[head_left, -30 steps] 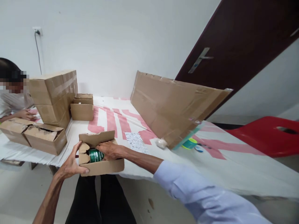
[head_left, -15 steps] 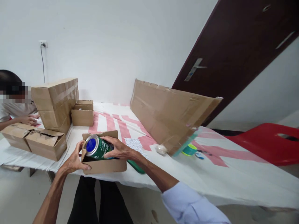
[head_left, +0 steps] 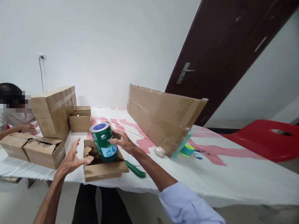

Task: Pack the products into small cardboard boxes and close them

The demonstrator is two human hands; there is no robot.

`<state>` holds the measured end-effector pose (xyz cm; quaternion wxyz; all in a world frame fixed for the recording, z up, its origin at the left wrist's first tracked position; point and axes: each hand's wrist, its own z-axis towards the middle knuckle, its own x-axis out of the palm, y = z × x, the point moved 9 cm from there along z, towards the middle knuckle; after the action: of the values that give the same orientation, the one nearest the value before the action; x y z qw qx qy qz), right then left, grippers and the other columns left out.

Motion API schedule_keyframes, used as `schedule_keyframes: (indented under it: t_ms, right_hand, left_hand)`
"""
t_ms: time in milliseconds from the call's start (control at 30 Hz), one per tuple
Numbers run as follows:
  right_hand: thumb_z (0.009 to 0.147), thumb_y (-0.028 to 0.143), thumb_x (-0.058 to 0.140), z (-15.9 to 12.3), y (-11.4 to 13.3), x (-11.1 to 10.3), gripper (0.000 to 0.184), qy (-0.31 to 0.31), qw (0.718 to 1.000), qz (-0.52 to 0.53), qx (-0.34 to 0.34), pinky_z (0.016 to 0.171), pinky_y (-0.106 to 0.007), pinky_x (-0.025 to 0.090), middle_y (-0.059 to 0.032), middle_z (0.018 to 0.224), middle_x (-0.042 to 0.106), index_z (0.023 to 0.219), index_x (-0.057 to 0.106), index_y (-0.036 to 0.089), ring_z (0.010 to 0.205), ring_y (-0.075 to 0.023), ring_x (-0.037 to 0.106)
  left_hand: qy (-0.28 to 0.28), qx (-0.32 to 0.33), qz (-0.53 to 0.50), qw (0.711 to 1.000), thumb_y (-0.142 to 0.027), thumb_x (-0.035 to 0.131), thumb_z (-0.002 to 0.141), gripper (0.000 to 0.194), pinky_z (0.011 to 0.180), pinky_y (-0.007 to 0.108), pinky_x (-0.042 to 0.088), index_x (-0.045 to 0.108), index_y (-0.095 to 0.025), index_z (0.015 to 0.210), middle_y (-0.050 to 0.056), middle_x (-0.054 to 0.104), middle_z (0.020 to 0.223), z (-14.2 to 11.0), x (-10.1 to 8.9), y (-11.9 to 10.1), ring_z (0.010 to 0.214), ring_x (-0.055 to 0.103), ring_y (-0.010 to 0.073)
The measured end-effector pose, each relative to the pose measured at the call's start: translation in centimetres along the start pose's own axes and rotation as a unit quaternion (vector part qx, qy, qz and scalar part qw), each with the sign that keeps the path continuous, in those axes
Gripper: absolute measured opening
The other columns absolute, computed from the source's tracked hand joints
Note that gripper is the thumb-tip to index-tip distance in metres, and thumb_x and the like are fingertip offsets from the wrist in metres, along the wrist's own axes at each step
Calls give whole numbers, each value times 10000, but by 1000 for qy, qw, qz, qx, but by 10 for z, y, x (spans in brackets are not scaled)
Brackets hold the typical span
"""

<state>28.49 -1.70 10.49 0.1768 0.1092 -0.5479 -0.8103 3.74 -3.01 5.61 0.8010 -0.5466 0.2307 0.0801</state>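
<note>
My right hand grips the right side of a green tin can with a blue lid. The can stands nearly upright, its lower end within or just over an open cardboard box. Left of that box, my left hand is open, thumb and fingers apart, the thumb close to the box's torn left edge. Beside the box on the right lies a long green object, whose kind I cannot make out. A small patterned sheet shows partly behind my right forearm.
Two closed cartons sit at the left, before a stack of taped cartons. Open boxes stand behind. A large cardboard panel leans by green tape. A person sits far left; a red chair stands right.
The can has gone from lying tilted in the box to nearly upright and higher, in my right hand. My left hand has let go of the box and opened.
</note>
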Motion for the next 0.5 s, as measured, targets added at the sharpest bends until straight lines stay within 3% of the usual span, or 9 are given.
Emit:
schedule_keyframes:
  t_ms: [133, 200, 300, 400, 500]
  right_hand:
    - [832, 477, 821, 6, 10, 8, 527, 8, 1000, 19, -7, 951, -402, 577, -53, 1224, 777, 1300, 743, 248, 1105, -277, 721]
    - [831, 486, 819, 9, 12, 19, 506, 30, 999, 21, 7, 906, -381, 582, -56, 1180, 788, 1263, 761, 230, 1051, -268, 735]
    - [815, 492, 836, 12, 16, 36, 504, 83, 996, 5, 38, 856, -354, 581, -60, 1114, 799, 1220, 781, 196, 976, -251, 743]
    - [809, 531, 845, 13, 16, 39, 565, 104, 993, -2, 62, 841, -349, 577, -69, 1081, 802, 1243, 773, 177, 947, -246, 747]
    - [843, 664, 769, 10, 12, 21, 632, 40, 997, 33, 60, 873, -380, 583, -96, 1135, 793, 1256, 761, 185, 1014, -271, 744]
  left_hand:
    - [-31, 79, -36, 996, -590, 836, 794, 1044, 1117, 538, 509, 319, -290, 1651, 192, 398, 1684, 20, -18, -59, 1528, 429, 412]
    - [-13, 89, -71, 993, -594, 822, 809, 1022, 1083, 503, 541, 330, -302, 1655, 177, 409, 1688, 31, -18, -83, 1508, 465, 407]
    - [45, 86, -86, 991, -566, 863, 776, 909, 1118, 475, 525, 512, -296, 1570, 133, 520, 1629, 45, -12, -108, 1481, 504, 409]
    - [71, 66, -96, 991, -514, 909, 737, 771, 1146, 456, 508, 676, -270, 1430, 102, 654, 1505, 49, -9, -112, 1435, 554, 408]
    - [-18, 34, -196, 980, -480, 913, 739, 672, 1081, 424, 553, 734, -237, 1339, 99, 716, 1416, 45, -14, -97, 1346, 632, 380]
